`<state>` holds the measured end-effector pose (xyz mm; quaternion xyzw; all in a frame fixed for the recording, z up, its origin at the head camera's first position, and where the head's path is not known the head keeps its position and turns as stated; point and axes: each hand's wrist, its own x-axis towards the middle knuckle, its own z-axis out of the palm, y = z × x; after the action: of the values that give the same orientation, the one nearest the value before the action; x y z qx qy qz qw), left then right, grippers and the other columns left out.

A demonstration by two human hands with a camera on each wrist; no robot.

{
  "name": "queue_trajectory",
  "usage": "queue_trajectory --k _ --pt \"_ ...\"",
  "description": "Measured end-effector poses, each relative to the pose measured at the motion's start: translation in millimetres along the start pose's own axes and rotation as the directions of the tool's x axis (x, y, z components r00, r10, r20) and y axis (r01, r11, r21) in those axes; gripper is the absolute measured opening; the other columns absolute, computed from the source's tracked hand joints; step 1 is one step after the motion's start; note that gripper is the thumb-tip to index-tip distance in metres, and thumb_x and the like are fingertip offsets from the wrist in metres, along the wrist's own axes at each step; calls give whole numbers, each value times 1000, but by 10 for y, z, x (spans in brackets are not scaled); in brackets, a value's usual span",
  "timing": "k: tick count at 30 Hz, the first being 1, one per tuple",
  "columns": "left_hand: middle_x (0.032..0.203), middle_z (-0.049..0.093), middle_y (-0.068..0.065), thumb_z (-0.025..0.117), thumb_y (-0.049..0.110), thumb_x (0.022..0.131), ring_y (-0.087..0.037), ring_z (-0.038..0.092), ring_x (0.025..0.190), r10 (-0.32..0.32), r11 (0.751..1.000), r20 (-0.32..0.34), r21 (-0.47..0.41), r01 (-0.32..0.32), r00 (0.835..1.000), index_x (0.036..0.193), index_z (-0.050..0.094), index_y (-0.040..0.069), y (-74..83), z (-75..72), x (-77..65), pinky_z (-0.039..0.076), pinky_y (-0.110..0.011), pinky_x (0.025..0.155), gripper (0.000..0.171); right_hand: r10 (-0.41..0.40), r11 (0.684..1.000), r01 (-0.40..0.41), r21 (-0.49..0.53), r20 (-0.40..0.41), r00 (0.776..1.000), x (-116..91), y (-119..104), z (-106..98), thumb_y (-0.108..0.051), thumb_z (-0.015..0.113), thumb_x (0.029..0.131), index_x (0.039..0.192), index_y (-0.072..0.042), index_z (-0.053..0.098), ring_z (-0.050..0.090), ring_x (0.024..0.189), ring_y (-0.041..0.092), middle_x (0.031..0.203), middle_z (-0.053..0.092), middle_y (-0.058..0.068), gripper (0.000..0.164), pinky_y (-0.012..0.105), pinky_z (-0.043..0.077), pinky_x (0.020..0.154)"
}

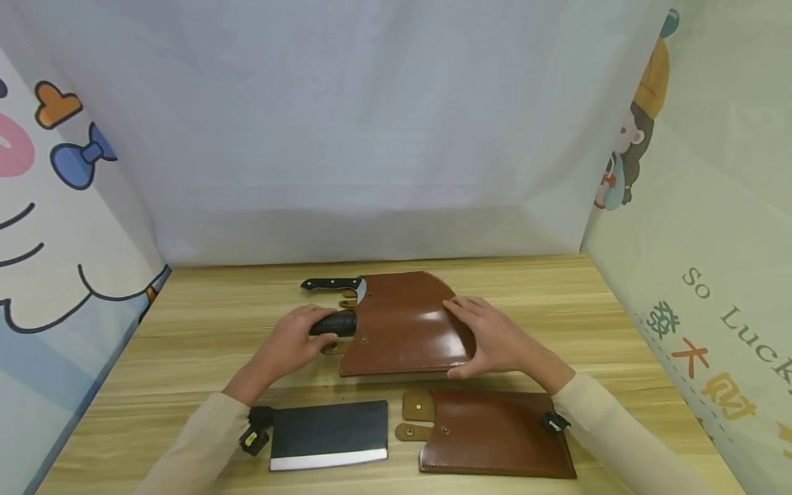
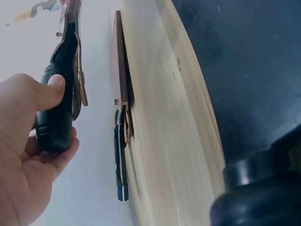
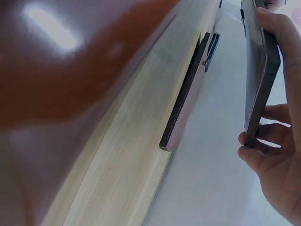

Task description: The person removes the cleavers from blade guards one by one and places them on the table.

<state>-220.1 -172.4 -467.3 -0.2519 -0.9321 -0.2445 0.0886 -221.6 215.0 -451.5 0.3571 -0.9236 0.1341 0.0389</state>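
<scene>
My left hand [image 1: 297,340] grips the black handle [image 1: 337,323] of a knife whose blade is hidden in a brown leather sheath [image 1: 402,337]. At the sheath's far right end, my right hand [image 1: 489,337] holds its rounded edge, thumb on the near side and fingers on the far side. Both wrist views show this sheath raised above the table. Behind it lies a second knife with a riveted black handle [image 1: 331,283], its brown sheath [image 2: 120,56] seen edge-on in the left wrist view. Loose strap tabs hang by the held sheath's mouth.
A cleaver with a dark blade [image 1: 328,430] lies at the front, its handle end hidden by the left wrist camera [image 1: 255,430]. To its right lies another brown sheath [image 1: 495,433] with snap tabs, under the right forearm. Printed curtains enclose the wooden table [image 1: 204,309].
</scene>
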Motion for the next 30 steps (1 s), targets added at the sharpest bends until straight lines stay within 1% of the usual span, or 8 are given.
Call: queue_trajectory --k 8,11,16,21,30 --pt "120 70 -16 84 36 87 -33 68 105 -9 1000 -2 25 9 1000 132 68 4 43 -24 -41 58 -48 81 58 -6 1000 5 -7 -31 1000 -36 -25 -24 -70 84 64 154 -1 42 42 142 44 153 48 23 121 61 41 111" --pt "119 70 -16 84 35 86 -34 68 106 5 999 -18 40 -4 1000 131 69 5 58 -31 -48 58 -48 81 56 -11 1000 11 -3 -49 999 -46 -33 -20 -69 85 64 154 0 43 42 142 44 153 48 23 121 60 41 111" --pt "116 71 -14 84 32 86 -34 67 107 30 999 -63 46 -27 998 126 72 4 82 -43 -58 58 -50 84 50 -26 1000 26 -2 -83 996 -64 -53 -14 -68 84 64 153 1 43 42 142 45 152 48 24 120 61 41 111" --pt "114 72 -13 85 33 85 -33 67 105 49 997 -109 69 -42 993 124 73 4 96 -55 -76 58 -50 83 50 -46 999 45 -19 -113 993 -76 -60 -2 -68 84 64 153 1 43 42 141 45 152 49 24 120 60 41 112" --pt "113 73 -12 85 33 83 -32 69 103 67 996 -142 74 -57 988 124 73 5 81 -39 -105 59 -50 82 51 -40 999 39 -9 -105 994 -109 -81 -2 -67 84 65 154 1 42 40 143 46 153 47 24 120 60 38 114"
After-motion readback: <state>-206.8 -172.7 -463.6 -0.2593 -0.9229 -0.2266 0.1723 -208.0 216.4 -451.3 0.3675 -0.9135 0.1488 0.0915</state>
